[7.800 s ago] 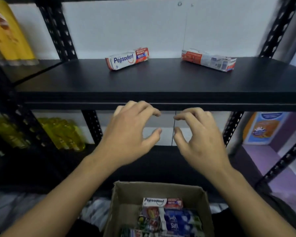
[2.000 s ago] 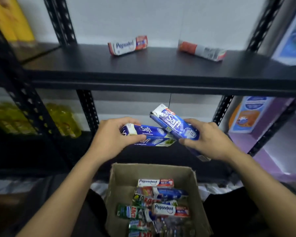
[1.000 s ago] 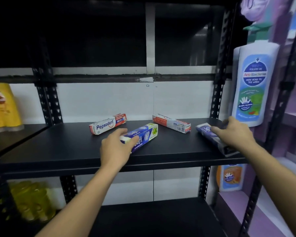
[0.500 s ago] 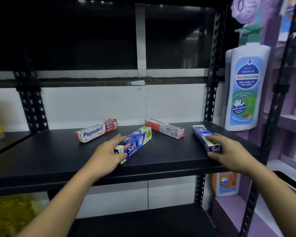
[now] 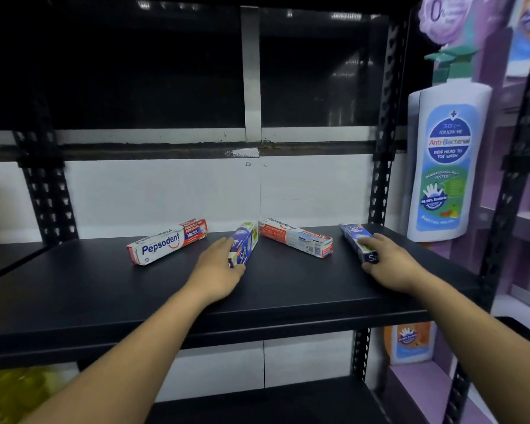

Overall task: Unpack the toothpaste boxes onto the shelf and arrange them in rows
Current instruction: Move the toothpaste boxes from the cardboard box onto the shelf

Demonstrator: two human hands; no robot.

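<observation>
On the black shelf (image 5: 74,295), the left hand (image 5: 218,270) clasps the near end of the first Saft box (image 5: 246,241) mid-shelf, between the left Pepsodent box (image 5: 166,243) and the right Pepsodent box (image 5: 294,238). The right hand (image 5: 389,264) curls over the second Saft box (image 5: 353,235) at the shelf's right end.

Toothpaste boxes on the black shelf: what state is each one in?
left Pepsodent box, lying flat, untouched.
left Saft box, lying flat, near end held by left hand.
right Pepsodent box, lying flat, untouched.
right Saft box, lying flat, near end held by right hand.
</observation>
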